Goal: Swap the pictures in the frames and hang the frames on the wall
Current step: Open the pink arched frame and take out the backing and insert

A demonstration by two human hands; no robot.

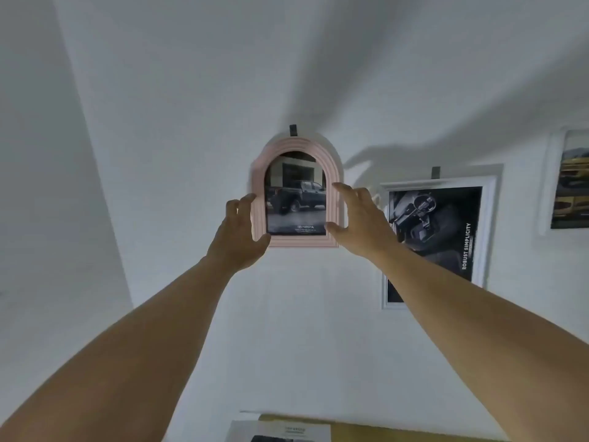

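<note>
A pink arched frame (298, 148) with a picture of a dark pickup truck hangs against the white wall, just under a dark hook (293, 130). My left hand (240, 234) grips the frame's lower left edge, thumb under the bottom corner. My right hand (358, 218) is at the frame's right edge with fingers spread and relaxed; the thumb touches the lower right part. A white rectangular frame (489, 199) with a dark car-interior picture hangs to the right, under its own hook (435, 172).
A third white frame (556, 180) with a yellowish car picture hangs at the far right edge. Below, a yellow tabletop (382, 430) holds a printed sheet (280, 432). A wall corner runs down the left side.
</note>
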